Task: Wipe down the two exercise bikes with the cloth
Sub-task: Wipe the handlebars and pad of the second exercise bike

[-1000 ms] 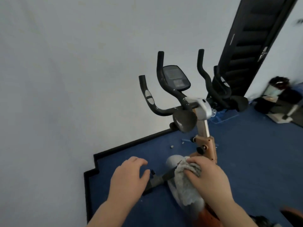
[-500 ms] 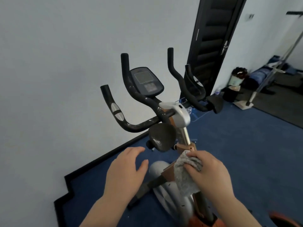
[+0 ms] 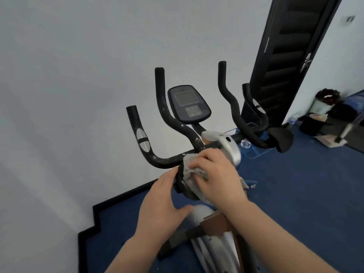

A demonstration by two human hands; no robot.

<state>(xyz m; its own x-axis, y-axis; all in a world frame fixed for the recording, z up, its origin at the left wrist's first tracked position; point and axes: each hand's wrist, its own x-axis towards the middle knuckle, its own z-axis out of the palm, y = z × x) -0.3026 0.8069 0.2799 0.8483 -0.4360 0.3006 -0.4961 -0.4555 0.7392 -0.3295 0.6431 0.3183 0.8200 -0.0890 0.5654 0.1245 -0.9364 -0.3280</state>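
- Against the pale wall [image 3: 69,95] at the left, the exercise bike [image 3: 220,146] stands on blue carpet [image 3: 305,194], with black skirting edging the floor.
- Its black handlebars [image 3: 163,119] curve upward in four prongs; the foam is flecked with pale scuffs, and a silver sensor pad sits on the leftmost grip.
- Between the two inner prongs a dark oval console [image 3: 189,104] with a grey screen tilts toward the camera.
- Left hand [image 3: 163,201]: fingers loosely spread, palm down, fingertips touching the left edge of a round black pad [image 3: 182,186] below the handlebar; it grips nothing.
- A grey cloth [image 3: 190,172], crumpled, lies over that round pad and the bar beside it.
- Right hand [image 3: 218,176]: fingers curled down on the cloth, pressing it against the pad.
- Just right of the hands is the silver stem cover [image 3: 230,146]; below, a white and brown frame.
- Farther right, a dark louvred door [image 3: 285,56] leans upward, with blurred clutter on the floor beside it.
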